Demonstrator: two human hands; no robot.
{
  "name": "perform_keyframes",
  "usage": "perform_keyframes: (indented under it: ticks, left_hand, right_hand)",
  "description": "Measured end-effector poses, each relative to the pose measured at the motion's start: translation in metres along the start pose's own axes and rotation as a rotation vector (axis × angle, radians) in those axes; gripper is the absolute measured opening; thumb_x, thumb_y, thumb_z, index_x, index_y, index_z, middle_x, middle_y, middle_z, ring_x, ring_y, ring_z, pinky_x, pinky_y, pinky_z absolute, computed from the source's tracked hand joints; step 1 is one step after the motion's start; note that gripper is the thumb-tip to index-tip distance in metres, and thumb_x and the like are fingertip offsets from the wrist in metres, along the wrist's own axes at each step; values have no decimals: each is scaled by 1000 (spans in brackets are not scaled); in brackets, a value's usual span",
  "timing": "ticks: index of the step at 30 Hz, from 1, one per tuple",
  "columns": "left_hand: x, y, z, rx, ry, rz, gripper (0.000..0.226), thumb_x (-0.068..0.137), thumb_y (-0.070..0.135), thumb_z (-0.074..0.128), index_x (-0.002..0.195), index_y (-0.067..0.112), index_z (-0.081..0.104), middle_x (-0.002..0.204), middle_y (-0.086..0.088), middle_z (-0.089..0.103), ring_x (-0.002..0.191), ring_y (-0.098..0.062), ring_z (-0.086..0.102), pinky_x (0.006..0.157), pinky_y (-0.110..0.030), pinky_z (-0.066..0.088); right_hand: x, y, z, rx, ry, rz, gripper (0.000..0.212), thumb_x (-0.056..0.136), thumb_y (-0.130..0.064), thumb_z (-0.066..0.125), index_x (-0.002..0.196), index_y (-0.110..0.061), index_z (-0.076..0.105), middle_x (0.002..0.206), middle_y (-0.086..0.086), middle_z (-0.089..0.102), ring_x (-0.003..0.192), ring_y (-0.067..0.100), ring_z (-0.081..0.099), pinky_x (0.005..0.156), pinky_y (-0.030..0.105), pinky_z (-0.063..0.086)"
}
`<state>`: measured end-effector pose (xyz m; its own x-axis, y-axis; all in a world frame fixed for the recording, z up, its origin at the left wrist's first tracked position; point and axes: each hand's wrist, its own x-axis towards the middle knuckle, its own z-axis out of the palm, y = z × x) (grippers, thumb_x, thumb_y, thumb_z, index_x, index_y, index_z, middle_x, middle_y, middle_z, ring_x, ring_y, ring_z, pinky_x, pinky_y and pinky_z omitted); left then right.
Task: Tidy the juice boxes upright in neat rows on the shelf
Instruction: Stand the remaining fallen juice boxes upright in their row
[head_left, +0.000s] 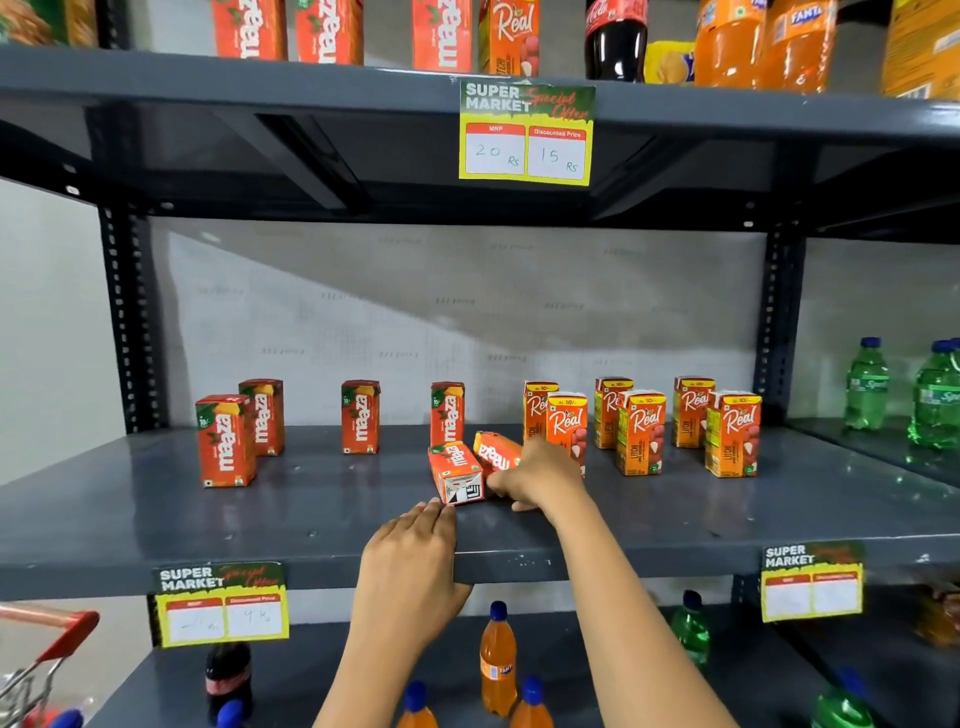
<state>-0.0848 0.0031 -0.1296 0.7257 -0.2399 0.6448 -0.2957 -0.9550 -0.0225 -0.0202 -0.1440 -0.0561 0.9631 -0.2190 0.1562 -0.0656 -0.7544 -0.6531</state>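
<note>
- Juice boxes stand across the middle shelf (156, 499): four upright Maaza cartons on the left, loosely spaced with gaps between them, the front-left one (226, 441) forward of the others, so that side reads as unfinished rows.
- On the right, six Real cartons (641, 434) stand upright in pairs, front and back, already fairly orderly.
- Two fallen Maaza cartons lie on their sides near the shelf's middle: the near one (457, 473) points its folded white end toward the front edge, the far one (496, 449) lies tilted just behind and beside it. These look like the pieces left to stand up.
- The right hand (540, 478) reaches in over the shelf, palm down, fingers curled around the far fallen carton's near end; it touches the carton, but I cannot tell whether the grip has closed.
- The left hand (413, 561) rests flat on the shelf's front lip, fingers loosely together and holding nothing, its fingertips just beside the near fallen carton — probably bracing, or ready to take that carton.
- A price tag (525, 134) hangs from the shelf above; bottles fill the shelf below.
</note>
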Motion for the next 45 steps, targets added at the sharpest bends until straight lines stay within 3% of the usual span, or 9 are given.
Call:
perform_keyframes:
  ticks: [3, 6, 11, 15, 26, 30, 34, 40, 45]
  left_hand:
    - [-1, 0, -2, 5, -2, -3, 60, 40, 32, 88, 94, 8, 75, 94, -9, 76, 84, -23, 73, 71, -36, 59]
    - [-1, -1, -1, 24, -19, -2, 61, 41, 36, 87, 95, 9, 75, 95, -7, 76, 85, -22, 73, 72, -35, 59]
    - [0, 0, -1, 27, -35, -10, 61, 43, 37, 87, 97, 10, 75, 95, -6, 76, 85, -21, 73, 72, -35, 59]
    - [0, 0, -1, 20, -33, -13, 63, 40, 36, 88, 95, 9, 75, 93, -8, 76, 82, -22, 73, 70, -36, 59]
    - [0, -1, 0, 40, -45, -23, 63, 51, 40, 84, 105, 11, 72, 105, -6, 74, 94, -21, 70, 80, -35, 57]
    - [-1, 1, 1, 31, -60, -20, 64, 77, 47, 64, 132, 17, 52, 135, -1, 57, 123, -16, 53, 103, -31, 41]
    - [-1, -11, -3, 27, -83, 63, 73, 83, 52, 52, 145, 23, 28, 152, 3, 34, 136, -13, 34, 112, -29, 27]
    - [-15, -75, -26, 113, -144, -55, 106, 68, 85, 38, 149, 20, 18, 155, 2, 26, 141, -14, 22, 117, -36, 12]
    - [-25, -85, -23, 129, -89, -107, 90, 76, 69, 48, 145, 16, 28, 154, -1, 30, 140, -14, 27, 114, -33, 20]
  right_hand:
    - [-1, 12, -7, 576, -55, 89, 48, 79, -10, 69, 119, -12, 43, 118, 10, 53, 79, 19, 63, 50, 23, 56]
    - [-7, 23, -10, 1054, -167, 130, 44, 83, -2, 64, 122, -8, 44, 126, 18, 54, 86, 23, 65, 49, 21, 54]
    - [-12, 31, -15, 1780, -526, 14, 52, 89, -45, 56, 124, -7, 52, 110, 19, 65, 85, 22, 64, 56, 24, 54]
    - [-14, 26, -11, 2006, -731, -165, 56, 89, -47, 52, 127, -6, 51, 108, 16, 67, 86, 21, 66, 55, 23, 54]
    - [-18, 31, -4, 1973, -699, -305, 61, 84, -49, 58, 128, -8, 49, 110, 15, 69, 88, 22, 67, 60, 25, 56]
    - [-21, 30, -5, 1956, -659, -303, 60, 82, -48, 61, 126, -7, 51, 108, 15, 70, 87, 22, 68, 62, 24, 56]
    - [-21, 24, -7, 1931, -564, -283, 56, 80, -41, 64, 124, -8, 52, 100, 14, 71, 86, 23, 68, 61, 24, 57]
    - [-23, -9, 3, 1873, -580, -233, 57, 80, -29, 67, 130, -9, 48, 119, 20, 67, 112, 39, 62, 86, 52, 55]
    - [-27, -60, 35, 1557, -532, -109, 36, 88, -39, 59, 117, -17, 61, 97, 2, 71, 86, 13, 62, 68, 26, 41]
